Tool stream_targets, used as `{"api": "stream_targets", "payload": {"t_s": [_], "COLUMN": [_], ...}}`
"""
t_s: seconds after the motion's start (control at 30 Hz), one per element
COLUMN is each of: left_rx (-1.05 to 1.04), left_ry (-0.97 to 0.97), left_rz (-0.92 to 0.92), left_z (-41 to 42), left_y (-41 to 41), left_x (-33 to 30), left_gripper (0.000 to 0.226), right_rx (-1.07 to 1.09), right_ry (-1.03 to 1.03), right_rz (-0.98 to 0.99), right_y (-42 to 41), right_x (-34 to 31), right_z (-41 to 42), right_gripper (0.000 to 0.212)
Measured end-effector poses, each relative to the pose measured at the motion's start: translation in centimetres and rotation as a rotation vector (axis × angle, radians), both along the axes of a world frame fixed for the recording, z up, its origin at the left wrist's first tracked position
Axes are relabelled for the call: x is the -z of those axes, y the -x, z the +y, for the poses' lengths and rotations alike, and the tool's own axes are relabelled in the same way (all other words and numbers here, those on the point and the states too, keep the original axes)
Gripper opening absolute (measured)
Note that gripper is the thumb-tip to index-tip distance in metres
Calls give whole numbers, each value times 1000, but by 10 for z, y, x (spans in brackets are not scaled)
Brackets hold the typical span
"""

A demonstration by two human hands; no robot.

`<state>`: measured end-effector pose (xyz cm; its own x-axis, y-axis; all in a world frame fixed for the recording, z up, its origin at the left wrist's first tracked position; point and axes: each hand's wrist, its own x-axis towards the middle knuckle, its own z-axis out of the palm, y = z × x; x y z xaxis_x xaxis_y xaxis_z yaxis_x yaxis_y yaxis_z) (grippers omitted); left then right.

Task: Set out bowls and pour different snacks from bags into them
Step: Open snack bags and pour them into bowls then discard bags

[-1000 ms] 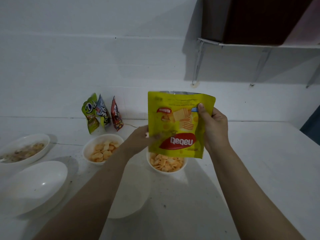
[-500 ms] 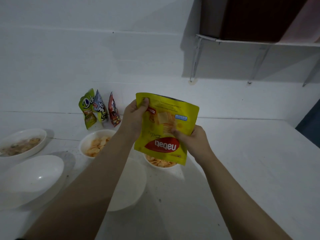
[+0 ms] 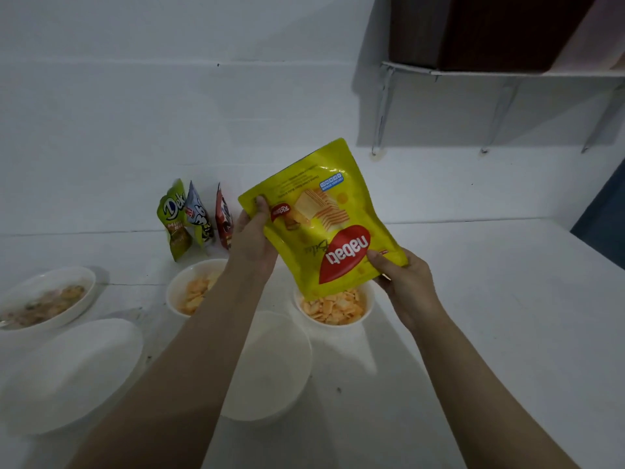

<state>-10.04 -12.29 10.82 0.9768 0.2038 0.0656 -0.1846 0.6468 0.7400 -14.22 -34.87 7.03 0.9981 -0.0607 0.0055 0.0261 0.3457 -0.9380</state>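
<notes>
From the head camera I see the yellow Nabati snack bag held upside down and tilted, its mouth just above the round bowl of orange crackers. I cannot make out the opening itself; the bag's lower edge hides the far rim of that bowl. My left hand grips the bag's upper left corner, thumb on the front and fingers curled out of sight behind it. My right hand pinches the lower right corner, thumb on the front, the other fingers hidden behind the foil.

My left forearm crosses a second bowl of crackers, covering its right side, and also cuts across the near empty white bowl that sits just toward me from the filled one. Beyond the left hand, three small snack packets stand against the wall; their print is only partly readable. Far to the left of that hand, an oval dish of mixed snacks is clipped by the frame edge, its contents too dim to name, and an empty oval dish lies nearer me.

To the right of my right hand the white table runs open to its far edge, where a dark shape is cut off. Above, a wall shelf on brackets carries a dark box, cropped at the top.
</notes>
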Motion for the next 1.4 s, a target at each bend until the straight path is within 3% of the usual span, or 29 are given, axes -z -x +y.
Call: {"api": "stream_targets", "payload": {"t_s": [0.1, 0.23, 0.37, 0.5, 0.6, 1.2, 1.4], "left_rx": [16, 25, 1, 107, 136, 893, 1032], "left_ry": [-1, -74, -394, -267, -300, -391, -440], "left_rz": [27, 25, -67, -3, 74, -93, -109], "left_z": [3, 19, 26, 16, -9, -209, -284], "left_y": [2, 2, 9, 8, 20, 149, 200], "left_x": [-6, -13, -15, -6, 3, 36, 57], "left_gripper": [49, 44, 35, 22, 21, 20, 22], "right_rx": [60, 56, 276, 450, 580, 1256, 1391], "right_ry": [-120, -2, 137, 190, 186, 104, 74], "right_rz": [-6, -23, -110, -190, -218, -102, -26], "right_y": [8, 21, 33, 58, 88, 295, 357], "right_x": [7, 8, -5, -18, -21, 1, 21], "right_z": [10, 25, 31, 33, 32, -59, -105], "right_gripper": [25, 20, 9, 10, 8, 10, 12]}}
